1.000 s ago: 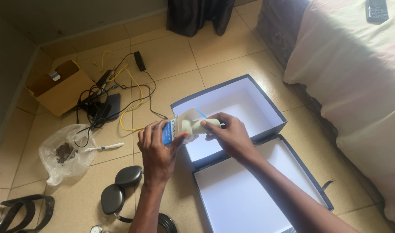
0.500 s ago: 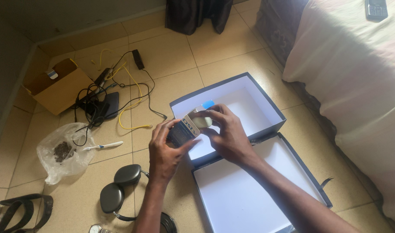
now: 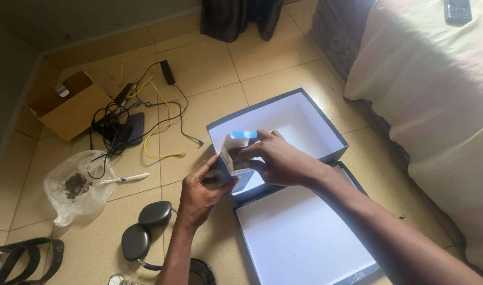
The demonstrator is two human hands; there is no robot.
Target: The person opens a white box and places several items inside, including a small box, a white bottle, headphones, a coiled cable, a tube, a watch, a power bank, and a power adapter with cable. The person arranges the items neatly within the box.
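**A small carton held between both hands above the open box**

The small blue-and-white carton (image 3: pixel 232 158) sits in the air just over the near wall of the big open box (image 3: pixel 326 138), its top flap standing up. The left hand (image 3: pixel 199 192) grips its lower end from below, thumb and fingers wrapped about the sides. The right hand (image 3: pixel 276 161) comes across from the right, fingers curled over the carton's open mouth and upper face; whether anything is pinched inside cannot be seen.

To do this well, the person would likely keep the left hand's hold firm and low so the thin card does not buckle, and let the right fingers work only at the flap, with light pressure.

Just nearer lies the box lid (image 3: pixel 299 237), white inside, dark-edged, touching the box. All rests on a floor of pale yellow tiles (image 3: pixel 262 74). To the left lie dark over-ear headphones (image 3: pixel 141 232), a clear plastic bag (image 3: pixel 75 184) with dark bits, a white toothbrush (image 3: pixel 126 179), a tangle of black and yellow cables (image 3: pixel 141 121) and an open cardboard box (image 3: pixel 70 105). At right stands a bed with a pale sheet (image 3: pixel 436 89), a dark phone (image 3: pixel 456 10) lying on it.
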